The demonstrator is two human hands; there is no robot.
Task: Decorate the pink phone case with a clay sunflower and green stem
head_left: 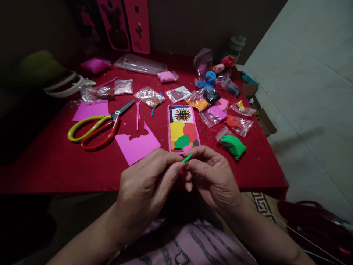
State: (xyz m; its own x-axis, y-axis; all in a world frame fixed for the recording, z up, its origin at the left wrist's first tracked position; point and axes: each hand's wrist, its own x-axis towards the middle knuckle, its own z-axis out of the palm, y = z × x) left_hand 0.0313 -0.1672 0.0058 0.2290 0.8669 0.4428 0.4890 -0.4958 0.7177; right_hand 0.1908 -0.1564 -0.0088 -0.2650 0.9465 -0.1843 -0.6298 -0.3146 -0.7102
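Note:
Between my two hands, at the table's near edge, is a small green strip of modelling clay (187,158). My left hand (150,176) pinches its lower left end between thumb and forefinger. The fingers of my right hand (211,173) are closed around its other end. Just beyond my fingertips lies a pink-rimmed panel (182,129) covered with colourful clay patches and a dark sunburst on white. A bag of green clay (233,144) lies to the right of it. Left of the panel is a cut pink sheet (138,145), near a thin pink stick (138,117).
Scissors (102,127) with yellow and red handles lie on the left of the red cloth (154,175). Several small bags of clay, including an orange one (200,105), spread across the middle and right. Pink decorated cases (138,27) lean at the back.

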